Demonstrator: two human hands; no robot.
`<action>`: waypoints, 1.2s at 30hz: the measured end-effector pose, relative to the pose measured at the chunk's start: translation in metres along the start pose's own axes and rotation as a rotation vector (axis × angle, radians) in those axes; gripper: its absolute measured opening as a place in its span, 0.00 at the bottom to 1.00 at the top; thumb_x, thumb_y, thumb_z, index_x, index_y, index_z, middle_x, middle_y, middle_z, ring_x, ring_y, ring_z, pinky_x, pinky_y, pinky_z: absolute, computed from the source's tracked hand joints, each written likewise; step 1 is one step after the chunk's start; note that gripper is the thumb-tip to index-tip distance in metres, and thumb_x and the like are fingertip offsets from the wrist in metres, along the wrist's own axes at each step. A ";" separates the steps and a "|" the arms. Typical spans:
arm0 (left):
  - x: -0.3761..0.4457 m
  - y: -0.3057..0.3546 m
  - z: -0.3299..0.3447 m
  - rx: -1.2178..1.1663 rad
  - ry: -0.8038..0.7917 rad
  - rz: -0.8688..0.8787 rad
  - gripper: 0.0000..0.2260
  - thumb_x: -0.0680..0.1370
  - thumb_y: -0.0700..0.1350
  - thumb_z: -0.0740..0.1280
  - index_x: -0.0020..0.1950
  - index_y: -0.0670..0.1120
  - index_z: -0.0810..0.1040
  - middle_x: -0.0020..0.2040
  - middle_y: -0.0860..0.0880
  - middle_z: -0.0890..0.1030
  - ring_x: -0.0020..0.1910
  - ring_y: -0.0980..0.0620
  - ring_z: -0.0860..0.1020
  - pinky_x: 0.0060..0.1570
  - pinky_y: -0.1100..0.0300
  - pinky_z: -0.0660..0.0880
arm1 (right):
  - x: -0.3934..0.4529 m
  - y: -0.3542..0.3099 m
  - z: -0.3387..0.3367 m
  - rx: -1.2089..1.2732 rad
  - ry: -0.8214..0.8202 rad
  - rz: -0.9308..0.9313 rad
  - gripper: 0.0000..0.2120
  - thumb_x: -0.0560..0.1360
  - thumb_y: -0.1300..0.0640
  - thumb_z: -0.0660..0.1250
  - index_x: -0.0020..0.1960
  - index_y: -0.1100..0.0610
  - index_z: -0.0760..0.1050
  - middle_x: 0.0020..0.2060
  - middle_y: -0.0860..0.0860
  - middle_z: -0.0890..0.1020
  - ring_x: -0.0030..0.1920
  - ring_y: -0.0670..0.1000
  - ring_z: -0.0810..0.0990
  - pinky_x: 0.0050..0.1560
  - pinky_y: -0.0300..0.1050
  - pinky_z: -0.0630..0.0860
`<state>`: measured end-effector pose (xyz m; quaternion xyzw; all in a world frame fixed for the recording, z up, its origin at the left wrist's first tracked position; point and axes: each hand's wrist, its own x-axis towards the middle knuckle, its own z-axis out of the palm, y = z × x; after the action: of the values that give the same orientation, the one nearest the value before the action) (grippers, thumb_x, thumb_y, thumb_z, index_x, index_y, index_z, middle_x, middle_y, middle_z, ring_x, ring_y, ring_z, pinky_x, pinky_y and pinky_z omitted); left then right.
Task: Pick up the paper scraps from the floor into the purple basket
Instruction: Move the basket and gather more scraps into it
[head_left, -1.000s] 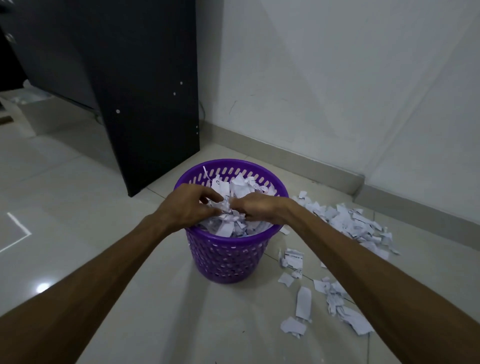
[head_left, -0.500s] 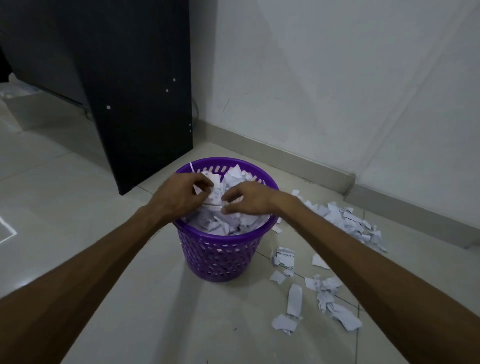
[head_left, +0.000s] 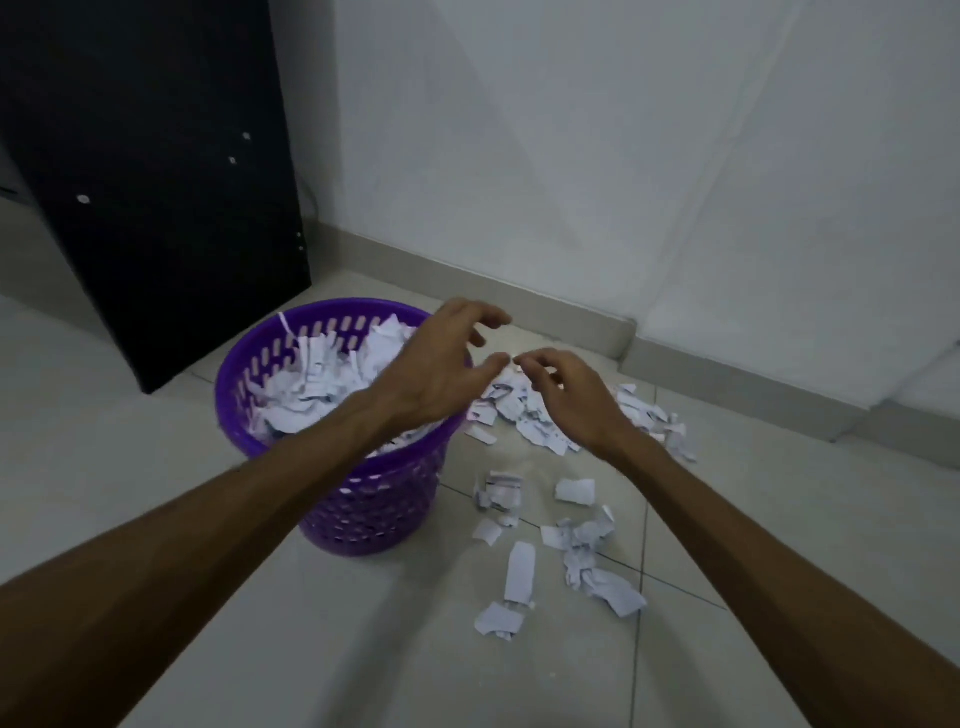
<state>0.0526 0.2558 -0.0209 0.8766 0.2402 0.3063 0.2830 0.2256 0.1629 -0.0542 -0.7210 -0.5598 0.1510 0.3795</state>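
The purple basket (head_left: 363, 509) stands on the floor at centre left, filled nearly to its rim with white paper scraps (head_left: 317, 384). My left hand (head_left: 436, 364) hovers over the basket's right rim with fingers spread and loosely bent, holding nothing. My right hand (head_left: 566, 400) is just to the right of it, above a heap of scraps (head_left: 524, 415) by the wall, fingers loosely curled and empty. More loose scraps (head_left: 519, 569) lie scattered on the tiles to the right of the basket.
A black cabinet panel (head_left: 156, 182) stands behind the basket on the left. A white wall with a grey skirting board (head_left: 571, 319) runs behind the scraps. Pale floor tiles (head_left: 156, 441) stretch to the left and front.
Both hands have lifted out of the basket and swung right, toward the heap by the wall. The scraps they pressed stay in the basket. The view has shifted right.
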 end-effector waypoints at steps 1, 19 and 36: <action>0.000 0.007 0.016 -0.020 -0.041 0.026 0.19 0.77 0.51 0.69 0.67 0.51 0.72 0.64 0.52 0.73 0.54 0.59 0.76 0.51 0.65 0.77 | -0.011 0.019 0.001 -0.024 -0.013 0.027 0.15 0.83 0.49 0.59 0.64 0.56 0.77 0.56 0.50 0.78 0.55 0.46 0.77 0.50 0.26 0.71; -0.114 -0.083 0.187 0.367 -0.830 -0.138 0.69 0.53 0.77 0.72 0.73 0.58 0.24 0.72 0.49 0.21 0.72 0.47 0.23 0.75 0.44 0.37 | -0.169 0.200 0.065 -0.434 -0.132 0.145 0.62 0.60 0.18 0.61 0.81 0.52 0.43 0.80 0.55 0.43 0.80 0.55 0.42 0.78 0.59 0.47; -0.078 -0.117 0.227 0.132 -0.542 -0.263 0.59 0.61 0.76 0.66 0.80 0.49 0.42 0.81 0.51 0.43 0.78 0.52 0.38 0.77 0.49 0.48 | -0.108 0.216 0.090 -0.343 -0.129 0.021 0.55 0.62 0.18 0.56 0.80 0.47 0.51 0.80 0.57 0.52 0.80 0.55 0.48 0.77 0.62 0.46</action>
<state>0.1221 0.2150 -0.2760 0.9042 0.2868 0.0058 0.3165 0.2821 0.0783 -0.2911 -0.7698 -0.5928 0.1033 0.2129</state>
